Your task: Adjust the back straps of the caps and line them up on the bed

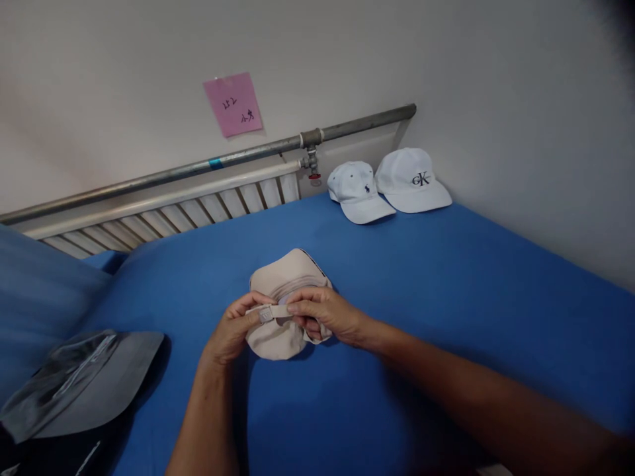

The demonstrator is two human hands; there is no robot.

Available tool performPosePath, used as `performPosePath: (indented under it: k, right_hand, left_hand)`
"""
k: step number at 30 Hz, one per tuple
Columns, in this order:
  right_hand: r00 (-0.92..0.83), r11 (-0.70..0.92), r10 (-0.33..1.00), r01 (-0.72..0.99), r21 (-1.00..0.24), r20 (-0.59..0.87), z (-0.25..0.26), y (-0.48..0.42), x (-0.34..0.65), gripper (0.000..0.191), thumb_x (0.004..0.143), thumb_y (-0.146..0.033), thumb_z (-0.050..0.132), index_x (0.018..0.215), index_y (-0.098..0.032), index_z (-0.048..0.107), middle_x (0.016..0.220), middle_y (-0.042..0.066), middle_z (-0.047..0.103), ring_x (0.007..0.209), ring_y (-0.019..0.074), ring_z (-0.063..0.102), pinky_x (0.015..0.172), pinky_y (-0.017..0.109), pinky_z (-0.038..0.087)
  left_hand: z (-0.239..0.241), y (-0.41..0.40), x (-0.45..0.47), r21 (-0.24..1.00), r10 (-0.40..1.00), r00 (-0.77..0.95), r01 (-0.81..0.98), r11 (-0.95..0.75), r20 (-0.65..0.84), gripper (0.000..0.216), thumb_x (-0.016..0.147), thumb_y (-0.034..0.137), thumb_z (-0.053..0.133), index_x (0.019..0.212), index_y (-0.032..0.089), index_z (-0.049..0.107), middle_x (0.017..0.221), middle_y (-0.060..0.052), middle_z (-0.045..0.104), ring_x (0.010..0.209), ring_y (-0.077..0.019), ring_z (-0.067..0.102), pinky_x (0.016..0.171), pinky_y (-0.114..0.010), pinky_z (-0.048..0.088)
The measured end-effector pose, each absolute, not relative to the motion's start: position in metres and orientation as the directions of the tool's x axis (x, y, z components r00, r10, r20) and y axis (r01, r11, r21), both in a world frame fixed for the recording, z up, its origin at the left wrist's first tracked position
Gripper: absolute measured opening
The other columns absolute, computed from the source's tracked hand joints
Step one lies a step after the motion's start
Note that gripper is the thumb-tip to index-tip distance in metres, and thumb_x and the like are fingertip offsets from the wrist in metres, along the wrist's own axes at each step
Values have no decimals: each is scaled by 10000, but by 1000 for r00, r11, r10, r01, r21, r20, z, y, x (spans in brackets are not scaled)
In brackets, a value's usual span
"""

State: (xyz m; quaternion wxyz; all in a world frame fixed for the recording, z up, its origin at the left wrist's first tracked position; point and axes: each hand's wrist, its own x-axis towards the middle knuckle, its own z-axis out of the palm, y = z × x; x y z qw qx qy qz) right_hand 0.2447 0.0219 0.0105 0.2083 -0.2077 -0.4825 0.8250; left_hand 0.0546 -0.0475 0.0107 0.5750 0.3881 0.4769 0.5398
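Note:
A beige baseball cap point(282, 272) is held just above the blue sheet, its brim pointing away from me and its back strap towards me. My left hand point(234, 327) pinches the strap at its metal buckle point(266, 314), thumb on the near side. My right hand point(331, 314) grips the strap point(282, 311) just right of the buckle between thumb and forefinger, its other fingers curled by the cap. A short stretch of strap shows between the two hands. Part of the cap's crown is hidden behind my fingers.
Two white caps, one with a small dark emblem point(353, 185) and one with dark letters point(409, 173), sit at the far right corner against the wall. Dark grey caps point(99, 390) lie at the left. A radiator point(198, 211) and metal pipe point(169, 180) run behind the blue surface point(317, 410).

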Motion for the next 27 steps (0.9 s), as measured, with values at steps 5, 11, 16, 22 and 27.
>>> performPosePath:
  k: [5, 11, 16, 22, 27]
  right_hand:
    - [-844, -467, 516, -135, -874, -146, 10, 23, 246, 49, 754, -215, 626, 767, -168, 623, 509, -68, 498, 354, 38, 381, 338, 170, 313]
    - [-831, -457, 533, -125, -881, -159, 11, 23, 245, 46, 771, -211, 615, 749, -171, 613, 508, -69, 487, 359, 37, 371, 341, 173, 301]
    - [-797, -425, 581, -122, -897, -167, 12, 20, 244, 87, 776, -228, 608, 723, -159, 609, 518, -62, 496, 354, 32, 381, 345, 173, 294]
    - [-754, -419, 632, -137, -897, -180, 11, 15, 240, 95, 778, -228, 603, 706, -166, 600, 532, -60, 501, 349, 32, 389, 343, 176, 278]
    - [-735, -418, 650, -136, -898, -191, 12, 11, 239, 99, 794, -201, 585, 701, -169, 599, 540, -55, 499, 356, 31, 368, 358, 188, 301]
  left_hand:
    - [12, -47, 56, 961, 986, -71, -244, 132, -154, 218, 608, 282, 821, 763, 164, 722, 680, -11, 703, 565, -95, 609, 561, -181, 459]
    - [10, -47, 55, 969, 988, -52, -210, 129, -143, 204, 646, 288, 792, 785, 159, 716, 710, -29, 706, 597, -114, 616, 578, -198, 453]
    - [11, -47, 58, 972, 991, -54, -205, 112, -126, 226, 658, 327, 779, 788, 158, 705, 701, -29, 701, 582, -113, 603, 561, -194, 436]
    - [11, -47, 60, 971, 983, -99, -201, 130, -152, 199, 671, 321, 758, 756, 156, 685, 637, -4, 672, 511, -84, 547, 505, -174, 397]
    - [11, -46, 60, 969, 980, -121, -211, 133, -160, 198, 642, 306, 760, 729, 156, 666, 602, 6, 652, 469, -80, 515, 458, -173, 361]
